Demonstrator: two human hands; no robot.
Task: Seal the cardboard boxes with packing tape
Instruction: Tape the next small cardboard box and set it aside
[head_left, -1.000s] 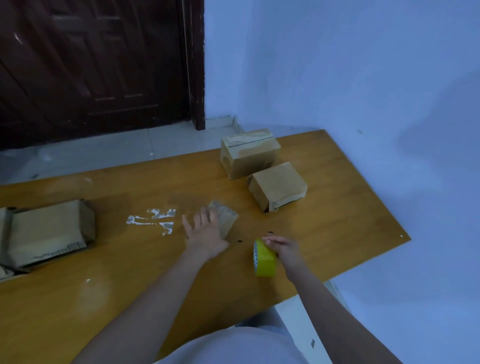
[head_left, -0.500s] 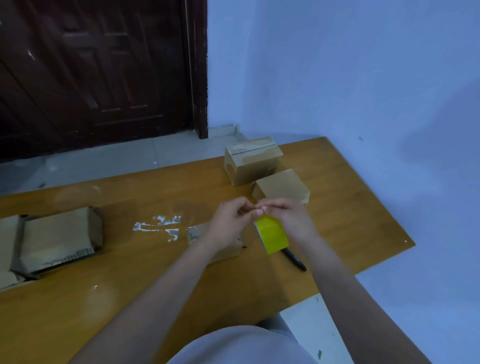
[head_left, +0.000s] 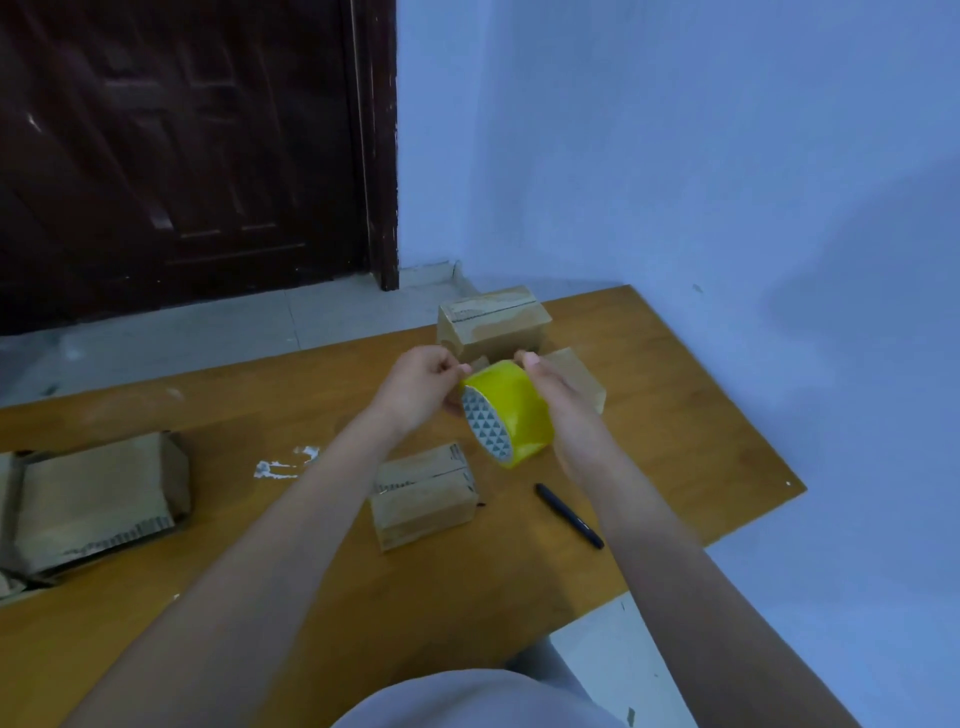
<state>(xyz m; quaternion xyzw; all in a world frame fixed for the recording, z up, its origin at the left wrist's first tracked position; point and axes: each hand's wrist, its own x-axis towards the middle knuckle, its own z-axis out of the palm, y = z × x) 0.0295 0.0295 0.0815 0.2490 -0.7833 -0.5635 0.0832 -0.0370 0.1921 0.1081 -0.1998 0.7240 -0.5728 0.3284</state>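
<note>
Right hand (head_left: 558, 395) cradles the yellow tape roll (head_left: 506, 413) in the air above the small box (head_left: 423, 493), steadying it while the left hand (head_left: 423, 387) pinches at its rim, probably picking for the loose end.

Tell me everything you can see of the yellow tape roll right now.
The tape roll is glossy yellow, wide, with a grey-and-white triangle pattern on its side face. It is held in the air above the table, tilted. The right hand grips its right side; the left hand pinches at its upper edge. No strip is pulled out yet.
</note>
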